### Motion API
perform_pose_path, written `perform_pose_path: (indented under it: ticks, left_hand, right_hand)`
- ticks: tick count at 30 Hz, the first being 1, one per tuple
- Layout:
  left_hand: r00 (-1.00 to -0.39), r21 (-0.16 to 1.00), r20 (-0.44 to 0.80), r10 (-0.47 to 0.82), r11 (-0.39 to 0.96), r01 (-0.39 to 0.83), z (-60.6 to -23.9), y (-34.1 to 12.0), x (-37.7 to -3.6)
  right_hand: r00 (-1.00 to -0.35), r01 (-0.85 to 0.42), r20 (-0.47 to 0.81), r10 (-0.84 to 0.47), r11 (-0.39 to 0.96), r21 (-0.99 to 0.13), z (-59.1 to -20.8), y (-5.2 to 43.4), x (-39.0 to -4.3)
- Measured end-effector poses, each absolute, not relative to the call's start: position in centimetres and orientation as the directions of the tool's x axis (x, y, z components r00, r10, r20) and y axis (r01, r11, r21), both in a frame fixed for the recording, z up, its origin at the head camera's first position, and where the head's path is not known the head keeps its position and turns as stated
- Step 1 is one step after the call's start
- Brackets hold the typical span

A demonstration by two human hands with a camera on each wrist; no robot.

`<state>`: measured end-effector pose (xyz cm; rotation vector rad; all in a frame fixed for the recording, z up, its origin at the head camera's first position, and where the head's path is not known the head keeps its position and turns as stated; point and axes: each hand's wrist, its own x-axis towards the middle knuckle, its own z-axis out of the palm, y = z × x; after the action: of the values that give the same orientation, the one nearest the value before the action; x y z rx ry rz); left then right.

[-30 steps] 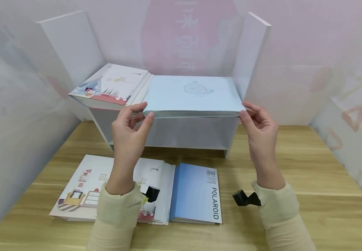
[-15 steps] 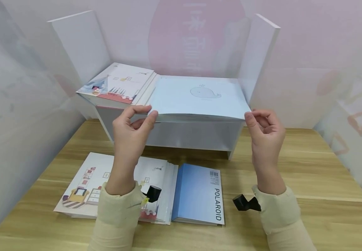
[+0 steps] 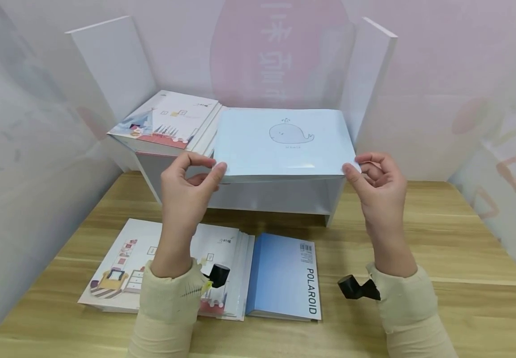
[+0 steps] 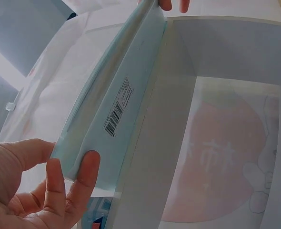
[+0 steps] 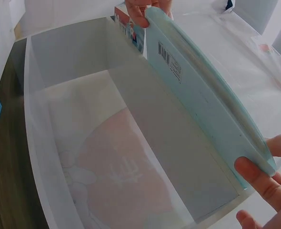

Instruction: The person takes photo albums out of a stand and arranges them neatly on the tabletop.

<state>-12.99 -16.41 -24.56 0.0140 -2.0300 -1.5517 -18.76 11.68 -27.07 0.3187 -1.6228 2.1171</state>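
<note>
A light-blue book with a whale drawing on its cover lies across the top of a small white shelf unit. My left hand pinches its near left corner between thumb and fingers. At the near right corner, my right hand holds it the same way. Both wrist views show the underside with a barcode, and the near edge stands raised off the shelf top. To the left on the same shelf is a stack of white illustrated books, beside the light-blue one.
Tall white end panels rise at the shelf's left and right. On the wooden table in front lie more white illustrated books and a blue POLAROID book, partly under the left forearm. Patterned curtains surround the table.
The light-blue book's near edge appears lower and nearer in the head view, and its cover shows more fully. Both hands keep their hold on the corners. The head view has shifted slightly.
</note>
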Motion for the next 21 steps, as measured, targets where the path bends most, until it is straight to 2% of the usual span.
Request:
perform_pose_path:
  ticks: [10, 16, 21]
  left_hand:
    - [-0.863, 0.876, 0.411, -0.292, 0.389, 0.285, -24.3, -16.6, -13.0]
    - [-0.942, 0.939, 0.276, -0.189, 0.264, 0.222, -23.9, -17.9, -13.1]
    - [-0.966, 0.951, 0.228, -0.124, 0.240, 0.194, -23.7, -18.5, -13.0]
  right_hand:
    - [-0.907, -0.417, 0.381, 0.177, -0.262, -0.870, -26.9, 11.9, -18.8]
    - [-0.943, -0.330, 0.322, 0.079, -0.324, -0.887, -26.6, 12.2, -18.7]
    - [-0.952, -0.279, 0.304, -0.010, -0.374, -0.884, -26.3, 12.5, -18.6]
